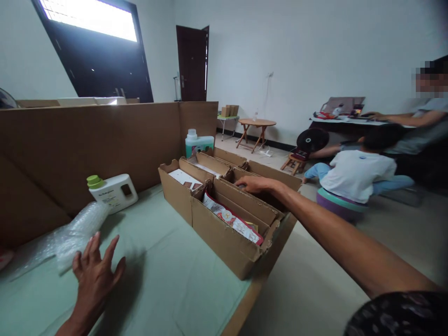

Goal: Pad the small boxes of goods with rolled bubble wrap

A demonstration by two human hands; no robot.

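Our right hand point(257, 184) rests flat — fingers extended — on the cardboard box point(227, 219), its length running away rightward; left hand point(96, 273) splayed near it, gripping nothing.

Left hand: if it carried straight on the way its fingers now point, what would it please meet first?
Probably the bubble wrap just beyond the left hand; the white bottle lies farther along, though depth is unclear.
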